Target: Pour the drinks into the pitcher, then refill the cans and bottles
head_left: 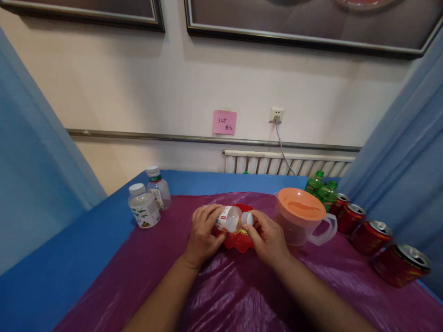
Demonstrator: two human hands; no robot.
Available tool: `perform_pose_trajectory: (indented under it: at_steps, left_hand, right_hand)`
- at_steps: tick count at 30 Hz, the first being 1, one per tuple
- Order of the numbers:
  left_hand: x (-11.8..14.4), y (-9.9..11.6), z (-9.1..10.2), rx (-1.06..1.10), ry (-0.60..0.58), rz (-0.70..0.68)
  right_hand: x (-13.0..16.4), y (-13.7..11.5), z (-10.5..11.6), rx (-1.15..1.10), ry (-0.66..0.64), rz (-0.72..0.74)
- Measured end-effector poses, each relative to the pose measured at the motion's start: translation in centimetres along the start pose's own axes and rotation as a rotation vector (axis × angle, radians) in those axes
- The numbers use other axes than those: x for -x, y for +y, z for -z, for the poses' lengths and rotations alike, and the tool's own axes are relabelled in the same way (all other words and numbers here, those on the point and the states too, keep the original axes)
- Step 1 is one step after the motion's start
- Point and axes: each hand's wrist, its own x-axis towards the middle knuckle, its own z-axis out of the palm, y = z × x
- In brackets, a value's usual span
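Observation:
A clear plastic bottle (234,219) with a white printed label lies sideways between my hands, its white cap (247,218) pointing right. My left hand (205,230) is wrapped round the labelled body. At the other end, my right hand (270,234) has thumb and fingers closed on the cap. Under the bottle sits a red scalloped dish (238,243), partly hidden by the bottle and hands. Just right of my right hand stands a clear pitcher (290,230) with an orange lid (301,205).
Two clear jars with white caps, one squat (144,206) and one taller (158,189), stand at left. Green bottles (327,195) and several red cans (372,237) line the right side. Purple plastic sheeting (221,295) covers part of the blue tabletop (62,258). A radiator (263,164) is behind.

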Motion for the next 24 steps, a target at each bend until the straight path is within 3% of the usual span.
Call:
perform_pose_trajectory:
  at_steps: [9, 18, 24]
  left_hand:
    - [0.2, -0.1, 0.1, 0.03, -0.021, 0.019]
    - [0.4, 0.0, 0.1, -0.012, 0.023, -0.01]
    - [0.5, 0.1, 0.1, -0.03, 0.012, -0.015]
  right_hand:
    - [0.2, -0.3, 0.5, 0.095, -0.019, 0.131]
    - [0.1, -1.1, 0.5, 0.044, 0.075, 0.009]
    - [0.3, -0.3, 0.0, -0.021, 0.083, 0.036]
